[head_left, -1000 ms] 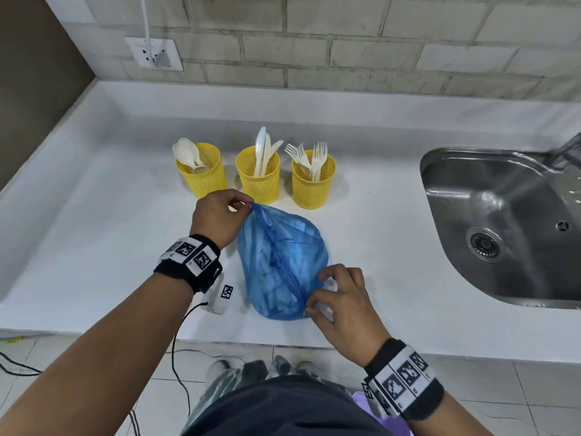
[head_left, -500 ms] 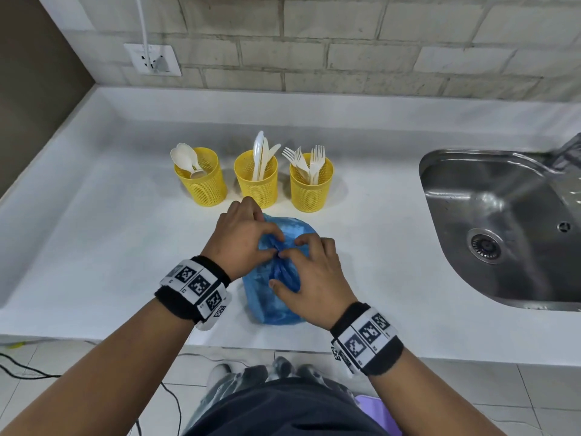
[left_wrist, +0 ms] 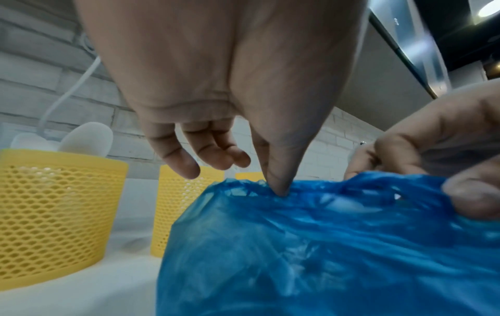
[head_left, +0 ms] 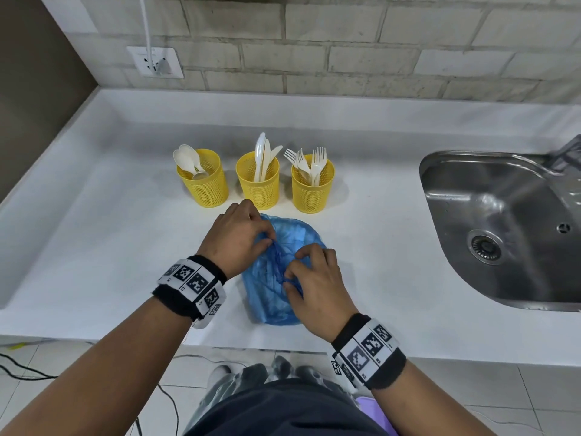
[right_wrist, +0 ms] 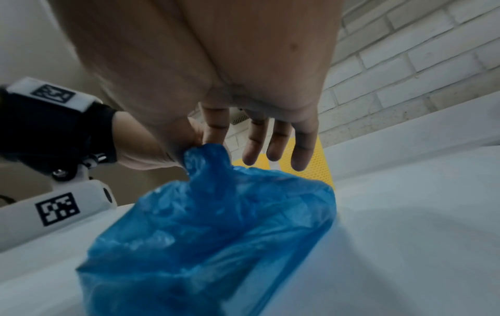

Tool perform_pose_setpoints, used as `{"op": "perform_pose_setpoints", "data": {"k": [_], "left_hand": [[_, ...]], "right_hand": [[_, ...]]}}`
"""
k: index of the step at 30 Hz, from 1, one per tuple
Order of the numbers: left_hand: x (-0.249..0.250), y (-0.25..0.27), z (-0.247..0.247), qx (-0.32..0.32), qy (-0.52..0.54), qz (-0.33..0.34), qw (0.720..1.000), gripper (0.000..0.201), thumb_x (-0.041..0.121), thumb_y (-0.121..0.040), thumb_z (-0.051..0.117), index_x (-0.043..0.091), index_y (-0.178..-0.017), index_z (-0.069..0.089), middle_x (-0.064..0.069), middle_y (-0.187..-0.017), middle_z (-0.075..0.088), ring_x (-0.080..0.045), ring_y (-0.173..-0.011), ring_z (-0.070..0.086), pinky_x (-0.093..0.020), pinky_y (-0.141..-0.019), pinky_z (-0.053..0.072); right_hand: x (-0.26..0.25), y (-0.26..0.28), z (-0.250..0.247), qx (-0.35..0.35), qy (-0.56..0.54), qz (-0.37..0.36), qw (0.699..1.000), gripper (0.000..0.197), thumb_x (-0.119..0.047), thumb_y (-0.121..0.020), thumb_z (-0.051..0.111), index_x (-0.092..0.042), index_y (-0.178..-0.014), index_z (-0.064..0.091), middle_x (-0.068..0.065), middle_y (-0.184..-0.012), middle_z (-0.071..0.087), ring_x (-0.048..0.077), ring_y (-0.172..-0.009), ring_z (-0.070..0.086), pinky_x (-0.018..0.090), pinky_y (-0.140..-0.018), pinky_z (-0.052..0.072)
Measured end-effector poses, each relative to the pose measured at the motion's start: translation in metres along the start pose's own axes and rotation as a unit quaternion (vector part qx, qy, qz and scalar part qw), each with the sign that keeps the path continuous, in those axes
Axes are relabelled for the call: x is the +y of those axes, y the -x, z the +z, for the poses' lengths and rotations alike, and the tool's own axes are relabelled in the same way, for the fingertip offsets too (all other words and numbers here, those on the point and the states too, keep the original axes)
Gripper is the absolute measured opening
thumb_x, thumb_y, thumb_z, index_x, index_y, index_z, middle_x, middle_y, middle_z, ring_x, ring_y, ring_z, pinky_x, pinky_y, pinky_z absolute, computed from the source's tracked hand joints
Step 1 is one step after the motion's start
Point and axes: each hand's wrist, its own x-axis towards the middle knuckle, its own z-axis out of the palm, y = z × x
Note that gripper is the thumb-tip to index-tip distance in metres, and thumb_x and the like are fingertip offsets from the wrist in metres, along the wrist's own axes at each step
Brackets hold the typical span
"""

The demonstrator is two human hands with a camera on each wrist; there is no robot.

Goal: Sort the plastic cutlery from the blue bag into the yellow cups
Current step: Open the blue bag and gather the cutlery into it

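Note:
A crumpled blue plastic bag (head_left: 273,297) lies on the white counter (head_left: 110,247) in front of three yellow mesh cups. The left cup (head_left: 204,180) holds white spoons, the middle cup (head_left: 259,180) knives, the right cup (head_left: 312,187) forks. My left hand (head_left: 242,243) pinches the bag's gathered top between thumb and forefinger (left_wrist: 276,181). Close beside it, my right hand (head_left: 314,284) pinches another fold of the bag (right_wrist: 205,158), its other fingers loose. What is inside the bag is hidden.
A steel sink (head_left: 503,221) is set into the counter at the right. A wall socket with a white cable (head_left: 155,62) sits on the brick wall behind. The counter's front edge runs just below the bag.
Both hands have come together on top of the bag, the left from its far end and the right from its near end. Since half a second ago they have drawn slightly apart.

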Motion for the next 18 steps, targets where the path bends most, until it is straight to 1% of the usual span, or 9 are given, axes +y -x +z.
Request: {"op": "perform_pose_setpoints", "data": {"k": [3,5,8,10,11,13,15,17,18], "left_hand": [[-0.004,-0.005,-0.002,0.047,0.047,-0.016,0.998,0.009,0.023,-0.090,0.072,0.025,-0.098,0.074,0.001,-0.095,0.050,-0.023,-0.093,0.054,-0.041,-0.084,0.049],[-0.005,-0.009,-0.006,0.083,0.084,-0.041,0.992,0.008,0.020,-0.093,0.068,0.022,-0.100,0.072,-0.001,-0.094,0.052,-0.019,-0.089,0.055,-0.036,-0.082,0.049],[-0.008,-0.013,-0.013,0.127,0.124,-0.105,0.979,0.006,0.020,-0.094,0.064,0.021,-0.098,0.068,0.000,-0.091,0.056,-0.015,-0.081,0.054,-0.035,-0.077,0.049],[-0.010,-0.012,-0.017,0.136,0.141,-0.147,0.970,0.007,0.019,-0.094,0.063,0.021,-0.100,0.066,0.001,-0.090,0.060,-0.015,-0.079,0.056,-0.037,-0.077,0.051],[-0.010,-0.012,-0.018,0.134,0.158,-0.166,0.964,0.009,0.018,-0.094,0.063,0.020,-0.102,0.065,0.002,-0.088,0.061,-0.016,-0.077,0.056,-0.038,-0.076,0.051],[-0.007,-0.010,-0.020,0.122,0.213,-0.199,0.949,0.018,0.019,-0.096,0.064,0.017,-0.113,0.059,0.005,-0.083,0.062,-0.015,-0.075,0.058,-0.034,-0.074,0.048],[-0.002,-0.006,-0.021,0.112,0.268,-0.217,0.932,0.035,0.025,-0.096,0.065,0.016,-0.126,0.049,0.003,-0.083,0.065,-0.012,-0.079,0.061,-0.030,-0.071,0.044],[0.002,0.001,-0.020,0.097,0.295,-0.227,0.923,0.049,0.026,-0.094,0.068,0.018,-0.134,0.041,-0.001,-0.085,0.068,-0.013,-0.083,0.065,-0.028,-0.071,0.046],[0.003,0.005,-0.018,0.083,0.287,-0.230,0.926,0.055,0.025,-0.092,0.070,0.019,-0.137,0.038,0.000,-0.086,0.068,-0.013,-0.083,0.065,-0.030,-0.071,0.048]], "right_hand": [[0.000,0.011,-0.009,0.018,-0.023,-0.006,1.000,0.004,-0.019,-0.090,0.067,-0.020,-0.091,0.063,0.001,-0.124,0.049,0.025,-0.118,0.039,0.044,-0.095,0.047],[0.004,0.021,-0.012,0.028,-0.028,-0.009,0.999,0.005,-0.019,-0.089,0.069,-0.020,-0.090,0.064,0.000,-0.124,0.049,0.023,-0.117,0.040,0.041,-0.096,0.046],[0.012,0.040,-0.012,0.017,-0.018,-0.013,1.000,0.005,-0.020,-0.090,0.068,-0.021,-0.089,0.064,-0.003,-0.123,0.048,0.021,-0.116,0.041,0.037,-0.097,0.046],[0.018,0.052,-0.012,0.003,-0.016,-0.008,1.000,0.002,-0.025,-0.090,0.064,-0.023,-0.089,0.064,-0.005,-0.122,0.048,0.020,-0.115,0.040,0.038,-0.097,0.047],[0.020,0.057,-0.012,-0.006,-0.017,-0.003,1.000,0.006,-0.029,-0.089,0.060,-0.024,-0.089,0.063,-0.006,-0.122,0.047,0.019,-0.115,0.040,0.039,-0.096,0.047],[0.021,0.061,-0.013,-0.021,-0.017,0.006,1.000,0.012,-0.038,-0.087,0.057,-0.027,-0.086,0.063,-0.008,-0.122,0.047,0.018,-0.115,0.040,0.039,-0.096,0.047],[0.017,0.061,-0.018,-0.023,-0.023,0.012,0.999,0.015,-0.043,-0.084,0.061,-0.029,-0.089,0.065,-0.011,-0.124,0.045,0.016,-0.119,0.039,0.035,-0.099,0.045],[0.010,0.056,-0.025,-0.017,-0.050,0.015,0.999,0.028,-0.047,-0.083,0.062,-0.030,-0.105,0.066,-0.012,-0.128,0.044,0.015,-0.124,0.037,0.029,-0.104,0.039],[0.006,0.051,-0.029,-0.007,-0.066,0.017,0.998,0.035,-0.049,-0.085,0.060,-0.029,-0.114,0.065,-0.011,-0.130,0.044,0.014,-0.125,0.037,0.026,-0.105,0.037]]}}
